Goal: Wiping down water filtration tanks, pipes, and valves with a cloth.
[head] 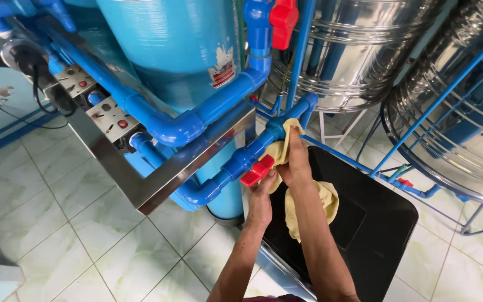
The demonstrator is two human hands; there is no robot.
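Note:
My right hand (293, 162) presses a yellow cloth (314, 201) against a blue plastic pipe (252, 154) near its tee joint. The cloth wraps over the pipe and hangs down behind my forearm. My left hand (261, 196) reaches up beneath the same pipe, with its fingers at the red valve handle (257, 170) and the lower edge of the cloth. Whether the left hand grips the handle or the cloth is hard to tell.
A big blue filter tank (174, 45) stands in a steel frame (163, 179) with pipework and a second red valve (282, 19). Two shiny steel tanks (359, 50) sit behind on blue racks. A black bin (375, 235) is below my arms on the pale tiled floor (57, 223).

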